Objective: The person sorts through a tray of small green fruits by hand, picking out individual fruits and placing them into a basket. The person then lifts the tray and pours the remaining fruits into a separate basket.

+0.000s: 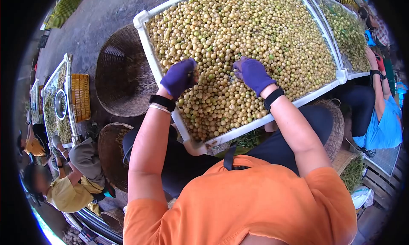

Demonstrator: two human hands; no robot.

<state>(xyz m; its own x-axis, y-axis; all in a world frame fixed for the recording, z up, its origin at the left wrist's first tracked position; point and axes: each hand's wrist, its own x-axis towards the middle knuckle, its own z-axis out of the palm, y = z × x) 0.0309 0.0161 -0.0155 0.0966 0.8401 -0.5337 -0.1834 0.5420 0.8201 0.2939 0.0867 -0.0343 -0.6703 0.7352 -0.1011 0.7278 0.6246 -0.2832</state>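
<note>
A white-framed tray (154, 62) full of small round yellow-green fruits (238, 36) lies in front of me. My left hand (180, 77), in a purple glove, is over the tray's left part with its fingers curled; what they hold, if anything, is hidden. Opposite it, my right hand (252, 74), gloved in purple too, touches the fruits with its fingers bent inward and pressed together. Between the two hands the fruits dip, and a little of the tray bottom shows by the right fingertips.
A large woven basket (123, 74) stands left of the tray, with a smaller basket (111, 153) below it. Co-workers sit at the far left beside another tray (68, 96) and yellow crate (81, 97). At the right, a person in blue (381, 126) reaches over a neighbouring tray (347, 36).
</note>
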